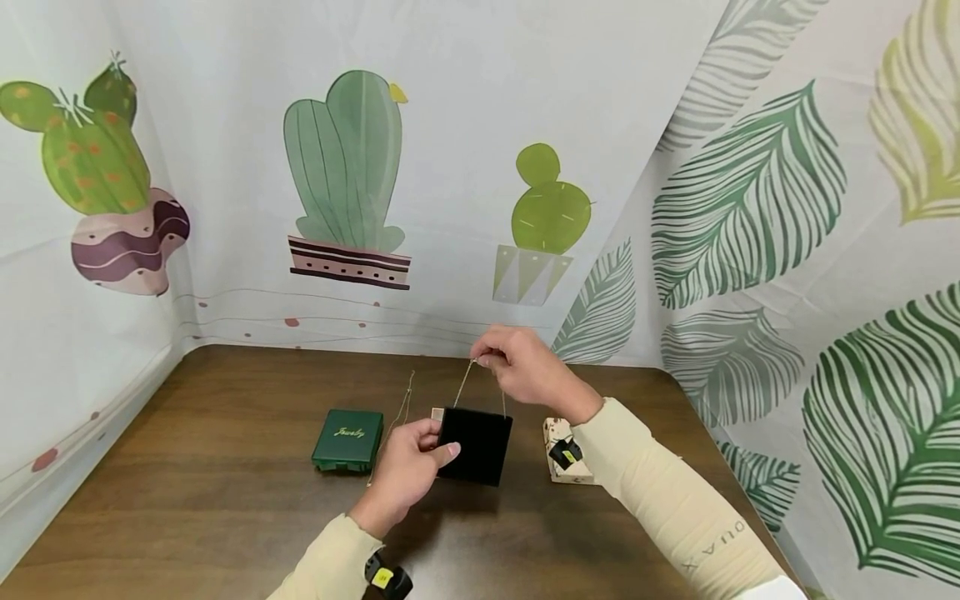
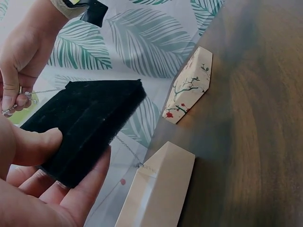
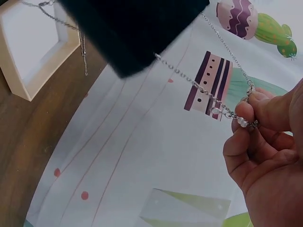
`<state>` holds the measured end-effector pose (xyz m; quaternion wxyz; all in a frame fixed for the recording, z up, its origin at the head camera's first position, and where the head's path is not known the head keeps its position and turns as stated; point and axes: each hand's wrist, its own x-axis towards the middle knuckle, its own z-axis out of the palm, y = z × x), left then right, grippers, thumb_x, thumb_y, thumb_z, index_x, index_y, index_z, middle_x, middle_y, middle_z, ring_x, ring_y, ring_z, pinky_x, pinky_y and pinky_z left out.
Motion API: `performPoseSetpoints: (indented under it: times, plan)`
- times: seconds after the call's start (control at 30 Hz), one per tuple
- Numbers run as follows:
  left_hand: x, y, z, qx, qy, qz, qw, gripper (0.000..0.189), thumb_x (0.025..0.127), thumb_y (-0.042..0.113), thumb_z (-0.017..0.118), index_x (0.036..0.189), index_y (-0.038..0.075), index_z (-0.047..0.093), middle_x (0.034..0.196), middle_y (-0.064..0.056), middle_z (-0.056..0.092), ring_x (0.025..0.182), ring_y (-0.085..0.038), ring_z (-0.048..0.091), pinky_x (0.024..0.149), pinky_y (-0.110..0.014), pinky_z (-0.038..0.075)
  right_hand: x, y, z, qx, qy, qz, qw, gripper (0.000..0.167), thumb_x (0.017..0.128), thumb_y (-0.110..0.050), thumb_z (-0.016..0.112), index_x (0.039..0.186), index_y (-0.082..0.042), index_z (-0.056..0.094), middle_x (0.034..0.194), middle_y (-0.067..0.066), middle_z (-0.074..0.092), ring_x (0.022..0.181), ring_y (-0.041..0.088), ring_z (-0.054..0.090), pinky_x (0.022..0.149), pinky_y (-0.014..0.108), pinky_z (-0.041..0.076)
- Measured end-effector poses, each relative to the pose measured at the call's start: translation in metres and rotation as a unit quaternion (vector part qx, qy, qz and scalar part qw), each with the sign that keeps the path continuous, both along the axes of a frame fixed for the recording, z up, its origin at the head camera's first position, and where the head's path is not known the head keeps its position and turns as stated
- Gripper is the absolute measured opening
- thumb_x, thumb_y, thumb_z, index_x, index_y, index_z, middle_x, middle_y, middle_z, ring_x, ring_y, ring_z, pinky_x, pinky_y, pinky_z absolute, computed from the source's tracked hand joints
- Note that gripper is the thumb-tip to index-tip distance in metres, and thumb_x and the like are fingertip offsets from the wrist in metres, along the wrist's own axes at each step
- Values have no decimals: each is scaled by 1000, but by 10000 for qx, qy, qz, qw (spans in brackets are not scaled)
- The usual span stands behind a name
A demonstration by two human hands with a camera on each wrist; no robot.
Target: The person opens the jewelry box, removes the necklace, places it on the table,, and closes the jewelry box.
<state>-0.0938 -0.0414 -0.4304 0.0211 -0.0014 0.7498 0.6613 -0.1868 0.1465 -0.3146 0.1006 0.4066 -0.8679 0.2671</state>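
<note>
A black velvet-like pad (image 1: pixel 476 454) is held up over the table by my left hand (image 1: pixel 405 467), thumb on its face and fingers behind it. My right hand (image 1: pixel 525 367) pinches a thin silver necklace (image 3: pixel 182 74) above the pad. From those fingertips two strands of the chain run to the pad's edge, and small pearl-like beads show near the pinch. Behind the pad stands an open cream box (image 3: pixel 28 92), mostly hidden in the head view. Another fine chain (image 3: pixel 57 20) hangs over that box's edge.
To the left a green box (image 1: pixel 348 440) marked "Jewelry" sits on the brown table (image 1: pixel 187 467). A cream floral-print box part (image 2: pixel 191 85) lies on the right, partly behind my right wrist in the head view. Patterned cloth (image 1: pixel 465 167) hangs behind the table.
</note>
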Motion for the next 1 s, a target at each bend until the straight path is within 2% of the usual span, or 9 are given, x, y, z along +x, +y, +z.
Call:
performPoseSetpoints:
  times: [0.37, 0.5, 0.77, 1.0]
  plan:
    - [6, 0, -8, 53, 106, -342, 9993, 10, 90, -1, 75, 99, -3, 71, 88, -15, 78, 79, -12, 62, 74, -29, 47, -5, 4, 4, -18, 49, -149, 9999, 15, 95, 7, 65, 97, -3, 76, 92, 6, 74, 80, 15, 65, 76, 30, 57]
    - [10, -1, -11, -18, 115, -441, 9990, 11, 89, -1, 76, 98, -4, 70, 87, -14, 77, 77, -11, 60, 74, -27, 47, -6, 6, 7, -50, 130, -139, 9998, 18, 94, 9, 63, 96, -3, 75, 90, 7, 74, 80, 15, 65, 74, 29, 55]
    - [13, -2, -16, -108, 69, -492, 9987, 12, 86, -1, 77, 96, -4, 70, 81, -10, 75, 76, -12, 57, 72, -25, 45, -5, 9, 17, -115, 218, -150, 9996, 19, 94, 9, 63, 96, -5, 76, 89, 9, 74, 79, 17, 66, 72, 29, 54]
    - [15, -4, -17, 16, -175, -393, 9991, 11, 88, 1, 75, 96, -4, 69, 81, -8, 74, 77, -14, 60, 74, -30, 46, -5, 13, 23, -146, 216, -211, 9994, 18, 94, 9, 65, 96, -5, 76, 92, 7, 75, 77, 14, 64, 71, 28, 54]
